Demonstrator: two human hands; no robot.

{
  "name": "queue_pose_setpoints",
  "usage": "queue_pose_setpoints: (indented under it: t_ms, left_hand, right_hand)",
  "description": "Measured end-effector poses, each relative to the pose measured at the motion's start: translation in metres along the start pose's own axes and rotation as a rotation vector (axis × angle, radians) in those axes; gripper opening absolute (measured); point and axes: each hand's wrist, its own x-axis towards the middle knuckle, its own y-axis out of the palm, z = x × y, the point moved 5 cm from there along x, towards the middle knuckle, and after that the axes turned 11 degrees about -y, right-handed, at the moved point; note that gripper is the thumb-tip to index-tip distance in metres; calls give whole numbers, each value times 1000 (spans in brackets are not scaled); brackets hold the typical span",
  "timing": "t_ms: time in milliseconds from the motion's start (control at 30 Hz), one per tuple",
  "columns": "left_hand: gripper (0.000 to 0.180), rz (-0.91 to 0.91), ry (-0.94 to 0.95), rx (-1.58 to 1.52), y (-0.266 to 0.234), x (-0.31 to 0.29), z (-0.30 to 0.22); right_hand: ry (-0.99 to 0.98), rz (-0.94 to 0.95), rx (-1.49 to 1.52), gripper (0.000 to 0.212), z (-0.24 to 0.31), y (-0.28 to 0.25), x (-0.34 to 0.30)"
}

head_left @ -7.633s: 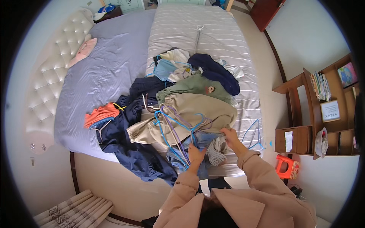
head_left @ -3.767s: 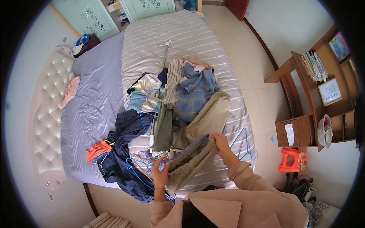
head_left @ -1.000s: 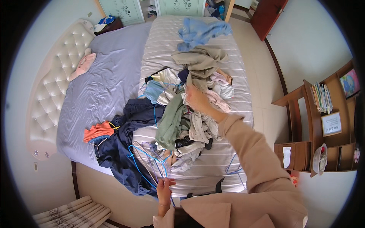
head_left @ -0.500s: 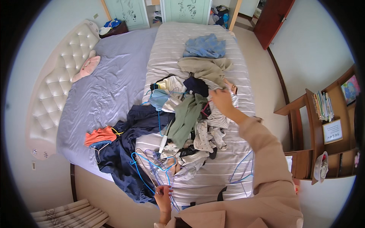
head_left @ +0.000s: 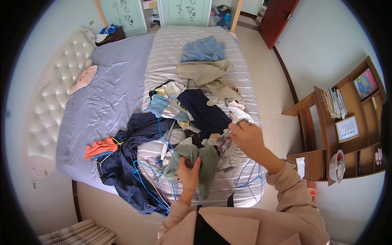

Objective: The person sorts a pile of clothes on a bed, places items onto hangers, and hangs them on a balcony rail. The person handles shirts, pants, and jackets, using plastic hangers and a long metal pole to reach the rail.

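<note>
Green garment [head_left: 208, 169], one: bunched over the bed [head_left: 104, 96], nearer the person than a moment before. Hands, two: left hand [head_left: 188, 174] has left the hangers [head_left: 152, 188] and grips the green garment; right hand [head_left: 249, 136], beyond and right of it, curls by striped cloth [head_left: 233, 154], its hold impossible to tell. Navy garment [head_left: 204, 112], one: beyond it, now spread wider. Farther beyond: tan garment [head_left: 206, 71], one; blue plaid garment [head_left: 204, 49], one. Left of it: orange garment [head_left: 104, 148], one; hangers, overlapping, count unclear. Edges: bed's near edge, just personward of it; lilac sheet stretches far left.
</note>
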Motion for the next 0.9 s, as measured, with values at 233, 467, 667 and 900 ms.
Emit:
queue_pose_setpoints:
  t_ms: [233, 467, 667, 900]
  left_hand:
    - [14, -76, 301, -88, -78, 3, -102]
    - [17, 150, 413, 268, -53, 11, -134]
    - [26, 590, -41, -65, -19, -21, 1]
    - [36, 901, -361, -409, -7, -79, 15]
  right_hand:
    - [-459, 564, 70, 18, 45, 143, -99]
    - [62, 273, 634, 22, 37, 54, -80]
    - [363, -159, 639, 18, 5, -18, -65]
    - [583, -211, 842, 24, 49, 18, -72]
